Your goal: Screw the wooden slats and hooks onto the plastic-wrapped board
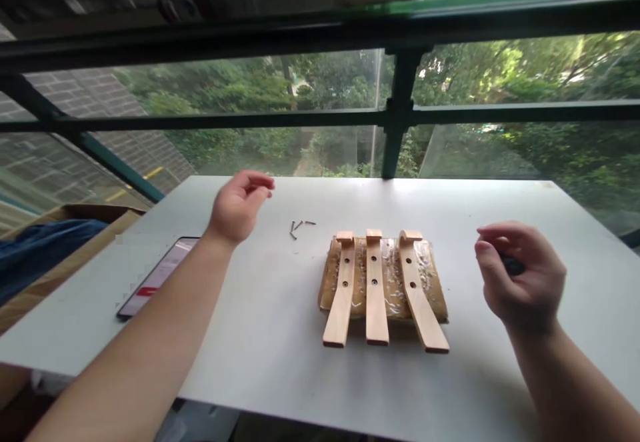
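My left hand [237,207] is held above the table, its fingers curled in toward the thumb; whatever may be between them is too small or hidden to see. Several small screws [299,226] lie on the table to the right of it. On the right side, my right hand [523,272] is closed around a small dark thing [513,265], mostly covered by the fingers. Between the hands, three wooden hooks [376,309] rest on a taped brown block [391,299]. Each hook has two holes, and dark screw heads seem to sit in some of them.
A phone [165,272] with its screen lit lies on the white table [280,369] under my left forearm. Beyond the far edge stands a green-framed window [400,105] with trees outside. At the left is a cardboard box [120,225] with dark blue cloth [45,249].
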Demonstrator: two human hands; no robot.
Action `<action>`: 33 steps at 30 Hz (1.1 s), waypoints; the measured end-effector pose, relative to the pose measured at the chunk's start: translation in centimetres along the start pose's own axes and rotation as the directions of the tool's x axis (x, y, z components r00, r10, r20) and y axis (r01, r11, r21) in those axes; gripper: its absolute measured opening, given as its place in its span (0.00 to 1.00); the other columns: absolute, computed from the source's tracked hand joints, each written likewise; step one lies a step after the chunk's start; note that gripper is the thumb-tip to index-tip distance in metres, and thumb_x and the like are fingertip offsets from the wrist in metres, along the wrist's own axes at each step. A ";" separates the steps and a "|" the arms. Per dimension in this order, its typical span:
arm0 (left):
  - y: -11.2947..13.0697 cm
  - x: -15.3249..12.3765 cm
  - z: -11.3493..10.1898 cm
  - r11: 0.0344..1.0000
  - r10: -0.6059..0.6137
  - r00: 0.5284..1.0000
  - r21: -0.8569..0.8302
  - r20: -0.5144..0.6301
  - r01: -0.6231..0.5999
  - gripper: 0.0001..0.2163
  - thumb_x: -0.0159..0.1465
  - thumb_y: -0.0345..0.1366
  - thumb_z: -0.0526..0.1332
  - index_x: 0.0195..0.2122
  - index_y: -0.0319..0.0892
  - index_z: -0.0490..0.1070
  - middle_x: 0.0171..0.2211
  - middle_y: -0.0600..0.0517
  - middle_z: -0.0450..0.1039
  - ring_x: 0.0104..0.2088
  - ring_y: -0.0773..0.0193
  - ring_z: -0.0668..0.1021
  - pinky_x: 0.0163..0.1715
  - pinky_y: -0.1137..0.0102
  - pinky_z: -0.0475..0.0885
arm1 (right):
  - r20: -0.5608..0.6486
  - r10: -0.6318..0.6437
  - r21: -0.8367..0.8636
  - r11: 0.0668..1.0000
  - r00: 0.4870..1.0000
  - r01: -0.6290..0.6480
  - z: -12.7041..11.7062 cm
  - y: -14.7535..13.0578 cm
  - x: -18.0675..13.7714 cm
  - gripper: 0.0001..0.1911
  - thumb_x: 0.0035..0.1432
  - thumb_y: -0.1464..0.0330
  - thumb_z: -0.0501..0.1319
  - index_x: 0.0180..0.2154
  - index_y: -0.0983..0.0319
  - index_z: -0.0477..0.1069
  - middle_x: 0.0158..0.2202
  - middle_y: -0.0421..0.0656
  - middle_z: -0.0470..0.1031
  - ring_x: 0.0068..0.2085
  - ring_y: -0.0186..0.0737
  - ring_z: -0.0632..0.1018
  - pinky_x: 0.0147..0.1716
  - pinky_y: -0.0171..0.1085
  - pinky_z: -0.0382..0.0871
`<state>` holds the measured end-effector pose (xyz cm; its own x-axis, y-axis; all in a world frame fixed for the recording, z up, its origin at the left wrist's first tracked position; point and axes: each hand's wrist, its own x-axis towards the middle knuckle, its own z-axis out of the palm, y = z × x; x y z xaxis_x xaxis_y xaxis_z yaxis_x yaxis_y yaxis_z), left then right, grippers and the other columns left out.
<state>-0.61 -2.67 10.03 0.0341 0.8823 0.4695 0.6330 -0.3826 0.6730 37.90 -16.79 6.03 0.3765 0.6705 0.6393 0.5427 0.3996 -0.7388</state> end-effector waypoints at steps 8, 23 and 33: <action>-3.0 -6.0 1.3 0.950 -0.058 0.935 0.308 0.351 -0.057 0.19 0.61 0.47 0.59 0.51 0.49 0.74 0.50 0.48 0.71 0.47 0.55 0.77 0.51 0.62 0.73 | -0.056 0.022 0.130 0.991 0.998 -0.014 0.5 0.5 -0.1 0.23 0.46 0.77 0.59 0.45 0.56 0.65 0.39 0.42 0.69 0.31 0.39 0.73 0.28 0.40 0.63; -5.5 -6.2 2.5 0.917 0.065 0.921 0.341 0.384 -0.207 0.15 0.65 0.38 0.51 0.45 0.46 0.77 0.47 0.50 0.76 0.49 0.57 0.76 0.56 0.64 0.69 | -0.051 0.025 0.141 0.990 0.998 -0.018 0.4 0.9 0.1 0.28 0.40 0.81 0.56 0.46 0.58 0.64 0.41 0.42 0.67 0.31 0.36 0.70 0.30 0.38 0.63; -7.2 -5.3 2.7 0.902 0.097 0.933 0.366 0.347 -0.230 0.14 0.62 0.44 0.57 0.40 0.46 0.80 0.41 0.49 0.77 0.46 0.56 0.76 0.53 0.64 0.68 | -0.027 0.017 0.151 0.988 0.999 -0.013 0.7 1.6 0.2 0.28 0.39 0.81 0.55 0.45 0.59 0.65 0.40 0.42 0.67 0.31 0.36 0.70 0.30 0.39 0.63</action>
<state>-3.24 -3.85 1.14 0.3615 0.8810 0.3054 0.8462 -0.4475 0.2893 38.33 -15.57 4.88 0.4061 0.6597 0.6323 0.4180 0.4813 -0.7705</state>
